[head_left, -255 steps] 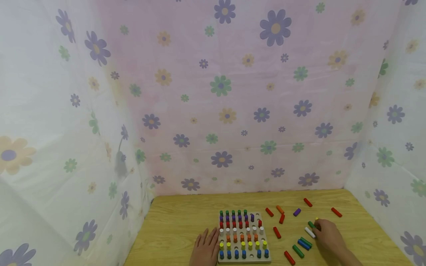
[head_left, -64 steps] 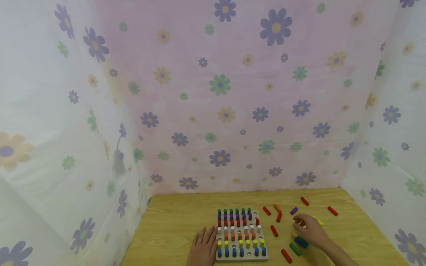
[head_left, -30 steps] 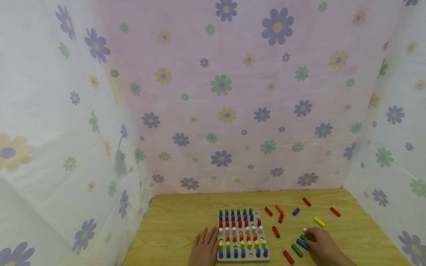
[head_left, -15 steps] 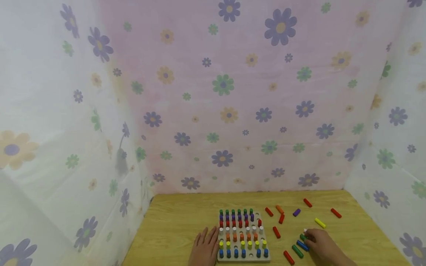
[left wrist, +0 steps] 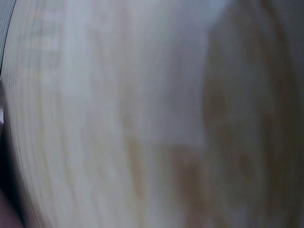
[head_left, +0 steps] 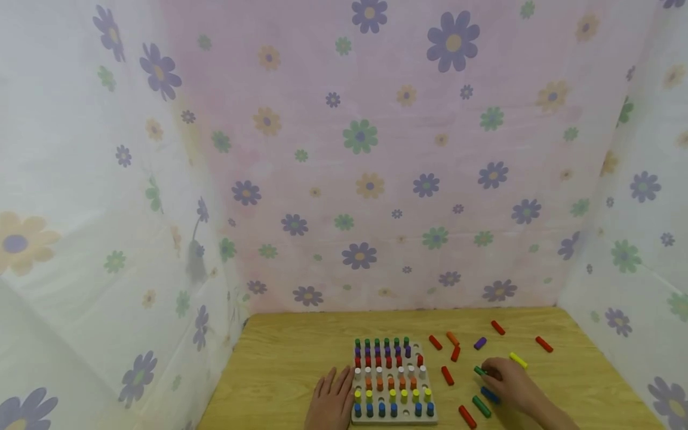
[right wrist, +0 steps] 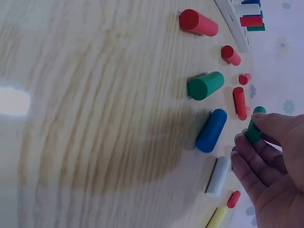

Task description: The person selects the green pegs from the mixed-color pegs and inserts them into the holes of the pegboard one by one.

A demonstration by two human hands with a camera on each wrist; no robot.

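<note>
My right hand [head_left: 510, 382] pinches a green peg [right wrist: 255, 128] between thumb and fingertips, above the table right of the pegboard. Below it lie a blue peg [right wrist: 212, 130], a white peg [right wrist: 217, 176] and another green peg [right wrist: 205, 86]; the hand hides the white one in the head view. My left hand [head_left: 330, 401] lies flat with straight fingers at the left edge of the pale pegboard [head_left: 398, 420]. The board holds rows of green, purple, red, white, orange, yellow and blue upright pegs, with some holes bare. The left wrist view is a blur of wood grain.
Several red pegs [head_left: 447, 375] lie scattered to the right of the board. Among them are an orange peg [head_left: 452, 338] and a purple peg [head_left: 480, 343]. A yellow peg [head_left: 518, 359] lies behind my right hand. Flowered sheets [head_left: 398, 155] enclose the wooden table [head_left: 290, 340].
Within the last half second my right hand has picked up the green peg beside the blue one and shifted left. Over the longer span, the board's green row gained one peg. My left hand stays put.
</note>
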